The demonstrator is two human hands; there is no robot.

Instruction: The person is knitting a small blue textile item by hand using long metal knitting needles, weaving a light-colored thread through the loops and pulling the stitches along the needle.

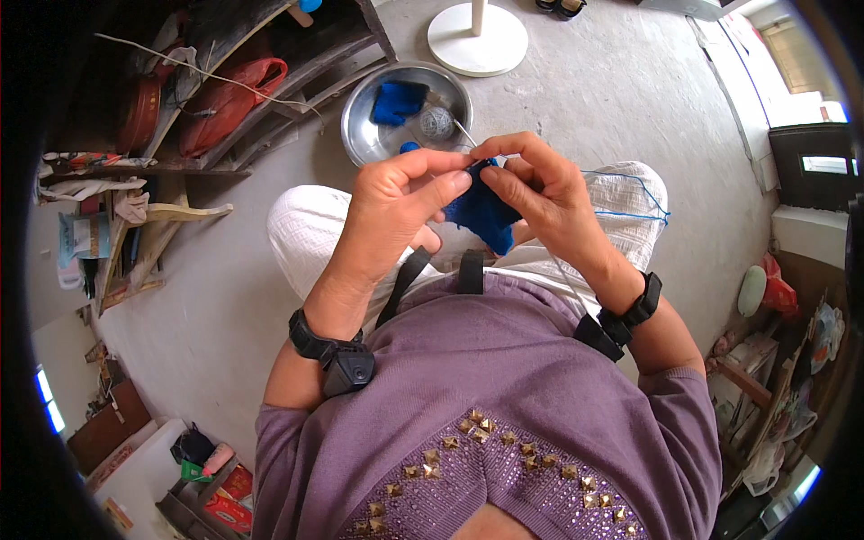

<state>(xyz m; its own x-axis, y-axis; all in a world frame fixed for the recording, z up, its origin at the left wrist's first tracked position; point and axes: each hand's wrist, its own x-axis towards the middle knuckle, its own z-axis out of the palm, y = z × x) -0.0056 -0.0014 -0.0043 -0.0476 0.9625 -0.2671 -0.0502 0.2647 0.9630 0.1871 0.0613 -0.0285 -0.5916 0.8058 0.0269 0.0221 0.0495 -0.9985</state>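
Observation:
Between my two hands is a small blue knitted piece (482, 209), its lower corner hanging over my lap. My left hand (391, 202) pinches its upper edge with thumb and forefinger. On the other side, my right hand (553, 196) grips the same edge, with the fingertips of both hands nearly touching. A thin pale knitting needle (465, 133) sticks out beyond the fingers; the rest of it is hidden. Blue yarn (634, 214) loops from the right hand across my right knee. Ahead, a steel basin (349, 125) holds another blue knitted piece (398, 102) and a grey yarn ball (437, 123).
A wooden shelf unit (270, 108) with a red plastic bag (233, 101) stands at the left of the basin. Beyond the basin is a white round stand base (477, 40). A pale green gourd-like object (751, 291) lies at the right, near more bags and boards.

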